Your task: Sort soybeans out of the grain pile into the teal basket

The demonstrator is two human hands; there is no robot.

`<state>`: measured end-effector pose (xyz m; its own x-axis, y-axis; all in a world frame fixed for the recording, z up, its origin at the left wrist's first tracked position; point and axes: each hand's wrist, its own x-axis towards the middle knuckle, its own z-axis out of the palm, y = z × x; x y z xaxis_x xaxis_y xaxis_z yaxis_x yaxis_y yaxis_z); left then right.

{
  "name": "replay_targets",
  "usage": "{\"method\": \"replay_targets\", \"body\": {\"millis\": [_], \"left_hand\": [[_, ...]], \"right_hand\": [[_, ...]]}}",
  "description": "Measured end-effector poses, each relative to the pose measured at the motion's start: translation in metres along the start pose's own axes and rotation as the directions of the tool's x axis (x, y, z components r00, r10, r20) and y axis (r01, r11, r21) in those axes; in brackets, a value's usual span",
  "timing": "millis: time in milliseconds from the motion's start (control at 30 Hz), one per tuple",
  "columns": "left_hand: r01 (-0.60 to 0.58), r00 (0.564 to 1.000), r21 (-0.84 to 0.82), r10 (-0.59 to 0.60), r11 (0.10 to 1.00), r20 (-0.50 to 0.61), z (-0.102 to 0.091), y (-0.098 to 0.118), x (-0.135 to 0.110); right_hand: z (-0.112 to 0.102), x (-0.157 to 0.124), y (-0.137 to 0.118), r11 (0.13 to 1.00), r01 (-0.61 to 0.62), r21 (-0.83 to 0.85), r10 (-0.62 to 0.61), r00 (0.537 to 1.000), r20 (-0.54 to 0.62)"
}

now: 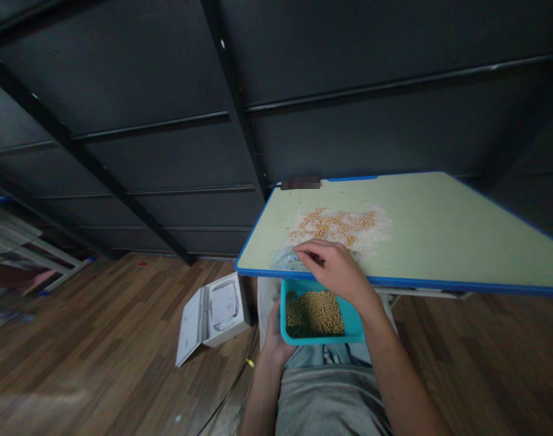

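Observation:
My left hand (276, 336) grips the left side of a teal plastic tray (354, 321) above my lap, its fingers partly hidden beneath. A heap of yellow soybeans (322, 312) fills the tray's left and middle, with darker green beans toward the lower left. Over the table's near edge, my right hand (333, 266) is closed in a pinch, thumb and fingertips together; anything between them is too small to make out. Just under those fingertips lies a clear round dish (283, 259). Farther back, soybeans (324, 224) are scattered among white rice-like grains (382, 227).
The pale green table (440, 236) has a blue rim and stands against a dark panelled wall (167, 139). A dark blurred object (301, 183) sits at its back left corner. On the wooden floor are an opened white box (224, 303) and a cable (231, 387). A shelf (26, 248) stands far left.

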<state>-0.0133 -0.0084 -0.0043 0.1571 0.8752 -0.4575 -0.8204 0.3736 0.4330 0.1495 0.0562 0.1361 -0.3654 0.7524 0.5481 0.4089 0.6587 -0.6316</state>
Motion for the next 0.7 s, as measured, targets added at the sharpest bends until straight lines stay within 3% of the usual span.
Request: {"method": "replay_targets", "body": {"millis": [700], "left_hand": [[-0.006,0.999,0.048,0.004,0.999,0.044,0.0013,-0.0003,0.0009]], "right_hand": [[0.0005,0.0002,0.0018,1.0,-0.016,-0.002,0.016,1.0,0.006]]}}
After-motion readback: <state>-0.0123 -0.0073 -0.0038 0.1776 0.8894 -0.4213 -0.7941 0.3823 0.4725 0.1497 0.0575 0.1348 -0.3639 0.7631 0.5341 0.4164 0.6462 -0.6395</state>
